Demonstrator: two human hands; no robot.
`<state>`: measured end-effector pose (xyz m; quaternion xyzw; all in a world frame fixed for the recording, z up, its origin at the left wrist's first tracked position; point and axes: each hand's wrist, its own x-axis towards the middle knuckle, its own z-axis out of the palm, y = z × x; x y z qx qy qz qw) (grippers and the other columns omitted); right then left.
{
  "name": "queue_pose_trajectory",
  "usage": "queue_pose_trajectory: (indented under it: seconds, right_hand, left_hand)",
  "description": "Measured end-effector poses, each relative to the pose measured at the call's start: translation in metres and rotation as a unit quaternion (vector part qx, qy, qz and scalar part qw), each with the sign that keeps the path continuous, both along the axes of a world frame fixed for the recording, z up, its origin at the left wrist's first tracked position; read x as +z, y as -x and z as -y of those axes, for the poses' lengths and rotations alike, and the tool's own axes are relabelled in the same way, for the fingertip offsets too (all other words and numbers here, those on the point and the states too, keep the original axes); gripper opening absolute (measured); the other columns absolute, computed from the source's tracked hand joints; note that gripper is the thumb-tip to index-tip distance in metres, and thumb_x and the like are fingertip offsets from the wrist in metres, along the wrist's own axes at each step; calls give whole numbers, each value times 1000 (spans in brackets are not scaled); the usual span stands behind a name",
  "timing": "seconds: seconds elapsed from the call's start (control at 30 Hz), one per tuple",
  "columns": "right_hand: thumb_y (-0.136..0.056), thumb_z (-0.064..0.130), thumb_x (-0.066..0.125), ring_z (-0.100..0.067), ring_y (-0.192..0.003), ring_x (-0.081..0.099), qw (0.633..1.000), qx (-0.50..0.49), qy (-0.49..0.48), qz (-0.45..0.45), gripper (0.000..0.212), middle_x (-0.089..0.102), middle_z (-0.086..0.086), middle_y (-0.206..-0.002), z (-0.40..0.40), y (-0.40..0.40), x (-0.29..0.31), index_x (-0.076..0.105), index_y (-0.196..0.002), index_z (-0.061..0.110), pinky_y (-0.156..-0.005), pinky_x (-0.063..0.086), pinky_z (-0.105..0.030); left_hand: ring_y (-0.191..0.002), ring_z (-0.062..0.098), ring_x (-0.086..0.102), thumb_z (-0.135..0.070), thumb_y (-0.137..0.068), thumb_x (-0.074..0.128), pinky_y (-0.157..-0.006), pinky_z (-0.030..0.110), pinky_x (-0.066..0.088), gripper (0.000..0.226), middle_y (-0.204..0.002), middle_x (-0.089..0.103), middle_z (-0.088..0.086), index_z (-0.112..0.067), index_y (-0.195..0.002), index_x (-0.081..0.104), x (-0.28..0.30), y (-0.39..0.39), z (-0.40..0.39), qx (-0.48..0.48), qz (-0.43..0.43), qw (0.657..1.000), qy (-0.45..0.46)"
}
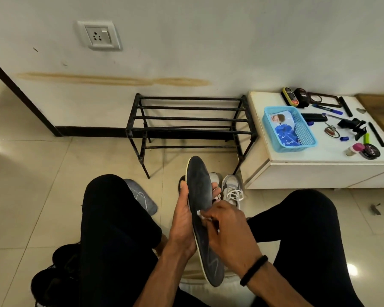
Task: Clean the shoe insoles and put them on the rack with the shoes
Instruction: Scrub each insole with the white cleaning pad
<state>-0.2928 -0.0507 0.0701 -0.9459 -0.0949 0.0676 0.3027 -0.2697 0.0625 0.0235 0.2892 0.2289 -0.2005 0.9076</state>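
Note:
A long dark insole (198, 187) with a pale edge is held up between my knees. My left hand (183, 220) grips it from the left side, fingers wrapped round its back. My right hand (227, 229) pinches a small white wipe (199, 212) against the insole's middle. A second grey insole (142, 197) lies on the floor beside my left knee. A pair of white and grey sneakers (230, 187) stands on the floor behind the held insole. The black metal rack (190, 119) stands bare against the wall.
A low white cabinet (319, 169) right of the rack carries a blue basket (289, 129), polish tins, brushes and small tools. Black shoes (53, 275) lie by my left leg at the lower left. A wall socket (100, 35) sits high on the wall.

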Motion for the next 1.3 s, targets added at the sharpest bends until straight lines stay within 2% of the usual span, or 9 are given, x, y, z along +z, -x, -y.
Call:
queue_pose_trajectory:
  seconds: [0.07,0.13,0.27,0.4,0.6,0.73,1.0,1.17,1.3]
  right_hand:
    - [-91,12,67,-12,-83,62,1000,-6,13,16,14,67,2,-92,3,-11,-3,78,-86,19,-72,44,-7]
    - [-90,10,66,-14,-79,60,998,-28,32,44,16,66,-1,-87,5,-26,-8,77,-80,17,-69,43,-10]
    - [-94,11,63,-19,-83,58,994,-74,58,47,17,63,-6,-91,4,-53,-11,79,-93,15,-78,52,-30]
    - [-90,11,67,-15,-75,60,993,-96,36,51,13,67,-4,-81,-1,-59,-11,79,-87,15,-74,55,-31]
    - [-82,12,72,-7,-64,65,994,-99,12,-45,13,72,4,-69,6,-43,-13,78,-73,18,-67,60,-26]
    - [-83,16,77,-3,-63,65,987,-158,-39,14,7,73,6,-71,2,-59,-8,79,-77,19,-66,59,-21]
    - [-85,14,74,-11,-62,64,992,-119,5,51,11,71,2,-70,-10,-77,-7,76,-74,16,-64,60,-36]
    - [-86,23,74,-9,-67,64,997,-19,58,38,7,73,4,-79,-13,-59,-7,80,-83,24,-70,56,-27]
    - [-93,29,66,-14,-74,61,991,-37,96,82,14,65,1,-87,-17,-79,-8,75,-82,25,-66,55,-30]
  left_hand:
    - [-129,30,61,-69,-94,46,-113,45,44,81,-139,62,19,-4,-140,58,-1,0,5,3,-5,1000,-12]
    - [-132,33,58,-66,-95,49,-120,49,35,78,-140,61,21,-4,-142,56,-2,1,9,10,-7,1000,-8]
    - [-125,35,63,-66,-96,44,-107,50,48,72,-133,65,22,-12,-142,56,-3,2,10,10,11,999,-45]
    - [-126,34,62,-71,-94,43,-105,48,49,75,-134,65,20,-15,-143,56,-9,1,6,13,12,999,-46]
    - [-129,31,61,-70,-97,40,-111,48,46,75,-137,64,17,-13,-143,56,-8,0,5,22,3,999,-24]
    - [-128,36,61,-77,-90,51,-115,56,40,80,-135,64,21,-15,-139,61,-11,-2,11,28,14,998,-61]
    - [-126,35,62,-69,-99,35,-113,57,42,73,-134,65,20,-14,-141,58,-4,0,4,31,13,997,-64]
    - [-128,30,62,-73,-95,42,-117,50,39,75,-134,66,16,-16,-140,60,-7,-1,1,31,3,997,-73]
    - [-125,32,63,-66,-98,43,-111,47,46,70,-131,67,19,-11,-136,63,6,-5,1,55,-12,998,-27]
